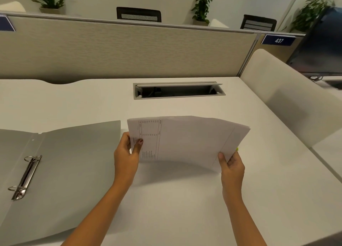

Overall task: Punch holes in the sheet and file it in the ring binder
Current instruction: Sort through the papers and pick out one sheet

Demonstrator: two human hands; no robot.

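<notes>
Holding a printed sheet [187,140] above the middle of the worktop [185,199], raised and bowed.
Beside it at the worktop's left edge: ring binder [61,171], lying open, rings [26,173] closed. Left hand [125,157] pinching the sheet's left edge; right hand [231,166] pinching its lower right corner.

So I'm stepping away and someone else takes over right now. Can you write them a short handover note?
Left hand pinches the sheet's left edge; right hand holds its lower right corner. The sheet is lifted off the white desk, bowed, printed table facing you.
Ring binder lies open at left, rings apparently closed, nothing filed in it.
No hole punch in view; can't tell whether holes are punched.
Left: punch if needed, open the rings, thread the sheet on, close.
</notes>
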